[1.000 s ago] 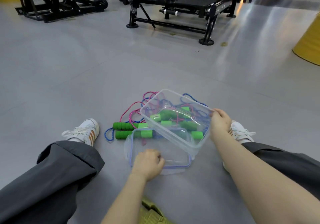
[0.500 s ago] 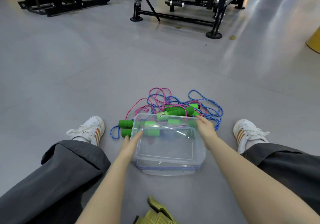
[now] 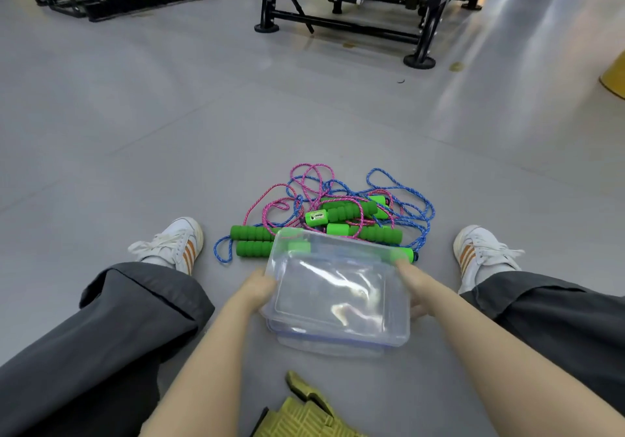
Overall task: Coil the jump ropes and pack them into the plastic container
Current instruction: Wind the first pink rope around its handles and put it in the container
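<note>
Firstly, hands: two, both holding the one plastic container [image 3: 338, 301].
left hand [image 3: 261, 286]: clasped round the container's left wall; blurred.
right hand [image 3: 415, 289]: gripped the right wall, one finger stretched along the rim.
container's place: tilted over one blue-rimmed lid [image 3: 338, 343], on the floor [image 3: 203, 152] between the person's legs.
jump ropes [image 3: 309, 179]: one loose, uncoiled tangle on the floor just beyond the container; one pink cord, and blue cord whose number could not be told.
handles [image 3: 252, 233]: green foam, six counted, one partly behind the container.
sneakers [image 3: 176, 240]: two, white with orange stripes.
gym frames [image 3: 355, 27]: two, black, well behind.
yellow-green object [image 3: 304, 413]: one, at the bottom edge.
</note>
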`<state>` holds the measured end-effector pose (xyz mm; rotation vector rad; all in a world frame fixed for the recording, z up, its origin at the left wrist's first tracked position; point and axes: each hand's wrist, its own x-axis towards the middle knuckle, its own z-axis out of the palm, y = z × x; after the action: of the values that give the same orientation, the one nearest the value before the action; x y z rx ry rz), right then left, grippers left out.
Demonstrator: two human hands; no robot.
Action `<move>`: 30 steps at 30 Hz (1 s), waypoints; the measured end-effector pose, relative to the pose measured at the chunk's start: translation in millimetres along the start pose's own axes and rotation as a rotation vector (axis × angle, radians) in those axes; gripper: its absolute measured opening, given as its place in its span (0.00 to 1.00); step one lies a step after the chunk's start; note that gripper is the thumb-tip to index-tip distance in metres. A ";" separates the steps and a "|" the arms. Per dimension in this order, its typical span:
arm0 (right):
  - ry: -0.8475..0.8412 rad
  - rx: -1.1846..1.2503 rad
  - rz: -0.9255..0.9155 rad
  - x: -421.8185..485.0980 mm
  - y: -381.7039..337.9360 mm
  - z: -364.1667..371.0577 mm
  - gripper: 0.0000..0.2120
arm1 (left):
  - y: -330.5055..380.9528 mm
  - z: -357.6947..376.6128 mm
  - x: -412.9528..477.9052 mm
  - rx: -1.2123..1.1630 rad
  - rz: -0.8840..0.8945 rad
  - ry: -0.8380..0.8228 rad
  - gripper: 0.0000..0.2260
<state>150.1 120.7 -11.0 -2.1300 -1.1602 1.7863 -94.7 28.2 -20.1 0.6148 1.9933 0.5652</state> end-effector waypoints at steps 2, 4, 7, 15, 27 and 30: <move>0.054 -0.108 0.009 0.8 12.0 -5.3 0.30 | -2.1 4.8 -14.4 0.078 -0.035 -0.083 0.13; 0.062 -0.161 0.010 -2.2 21.1 -9.0 0.27 | -7.8 12.3 -26.4 0.128 -0.047 -0.145 0.13; 0.148 -0.208 -0.050 -2.3 28.2 -10.8 0.22 | -14.5 22.0 -31.9 0.090 -0.085 -0.126 0.11; 0.184 -0.406 -0.128 -9.8 20.2 -7.6 0.19 | -11.1 17.5 -36.8 0.336 -0.137 -0.186 0.15; 0.348 -0.557 -0.482 9.0 -40.7 -8.6 0.20 | 37.6 9.7 -5.3 0.132 0.259 0.160 0.23; 0.324 -0.704 -0.575 22.9 -63.8 -2.2 0.23 | 55.2 18.1 9.0 0.192 0.384 0.206 0.21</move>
<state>122.3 180.1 6.5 -1.9366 -2.2211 0.8145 -72.1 78.6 -0.3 1.1103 2.1512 0.6927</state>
